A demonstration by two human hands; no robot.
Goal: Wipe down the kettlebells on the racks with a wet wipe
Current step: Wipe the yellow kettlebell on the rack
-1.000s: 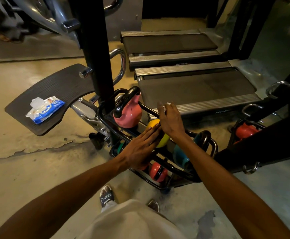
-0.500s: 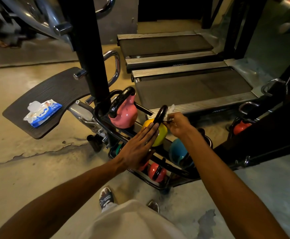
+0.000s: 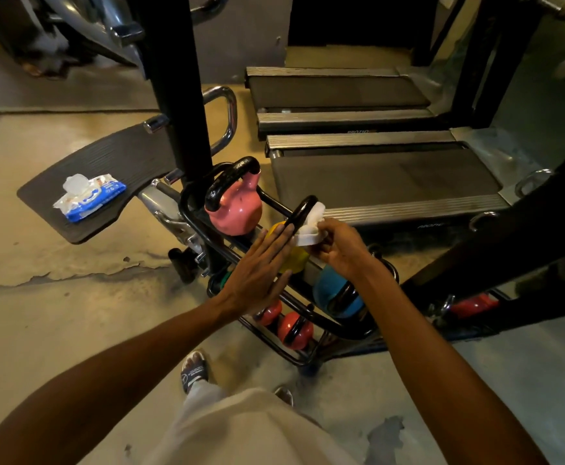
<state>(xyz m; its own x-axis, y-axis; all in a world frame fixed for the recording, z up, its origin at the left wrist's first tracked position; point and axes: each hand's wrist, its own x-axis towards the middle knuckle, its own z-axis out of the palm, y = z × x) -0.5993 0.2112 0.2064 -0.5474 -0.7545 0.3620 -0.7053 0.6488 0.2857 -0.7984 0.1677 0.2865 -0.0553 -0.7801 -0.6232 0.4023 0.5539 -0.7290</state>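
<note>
A black tiered rack holds a pink kettlebell, a yellow kettlebell and a blue kettlebell on top, with red kettlebells below. My left hand lies flat with straight fingers against the yellow kettlebell's side. My right hand pinches a white wet wipe against the yellow kettlebell's black handle.
A wet wipe pack lies on a dark footplate at the left. A black upright post stands behind the rack. Two treadmills lie beyond. A second rack with a red kettlebell is at the right.
My right hand came off the top of the yellow kettlebell's handle and now pinches the wipe against its right side. My left hand stayed flat on the yellow bell.
</note>
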